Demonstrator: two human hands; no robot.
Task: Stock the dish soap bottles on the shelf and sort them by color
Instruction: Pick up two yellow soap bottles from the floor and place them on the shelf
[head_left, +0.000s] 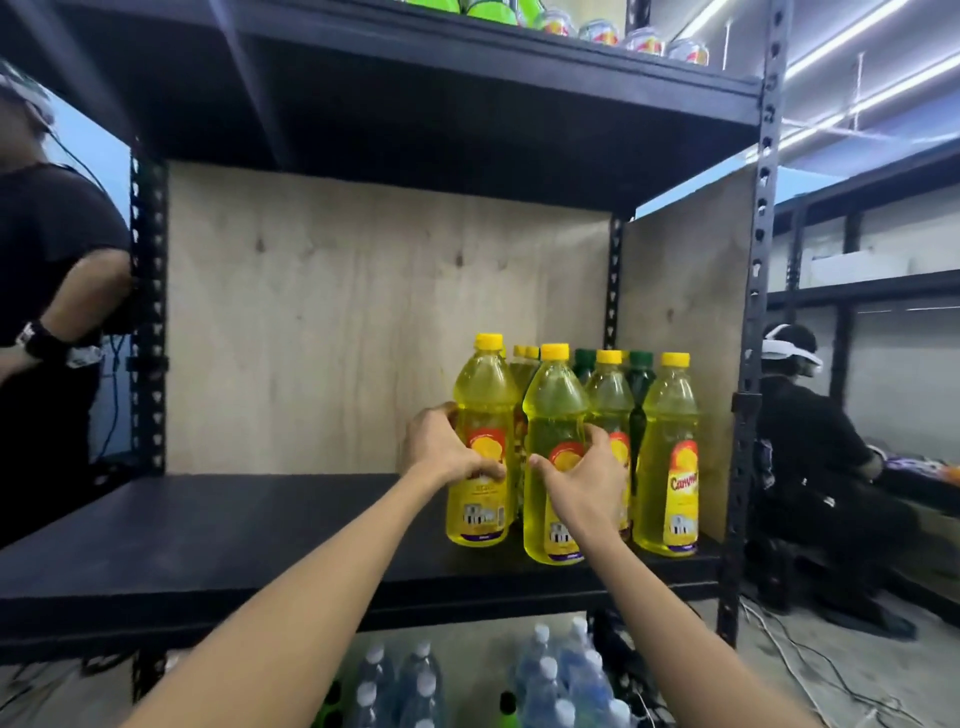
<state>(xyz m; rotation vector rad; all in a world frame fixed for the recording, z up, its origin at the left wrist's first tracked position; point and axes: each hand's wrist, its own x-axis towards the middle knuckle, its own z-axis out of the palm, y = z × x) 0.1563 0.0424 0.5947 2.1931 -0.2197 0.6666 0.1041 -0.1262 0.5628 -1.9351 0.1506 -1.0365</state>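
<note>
Dish soap, yellow, full plastic: likely weighty, stiff-walled, slick; hold at labelled middle. Left grip (447, 449) wrapped on left yellow bottle (483, 384); right grip (587, 480) on front yellow bottle (555, 400). Both upright, shelf (260, 519) right end.

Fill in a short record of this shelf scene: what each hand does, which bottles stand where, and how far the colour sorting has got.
left grip: left hand curled round the leftmost yellow bottle, upright on the shelf
right grip: right hand curled round the middle yellow bottle
front row: right yellow bottle stands untouched
behind: green bottles among more yellow ones
sorting: colours mixed, not yet separated
below: water bottles
</note>
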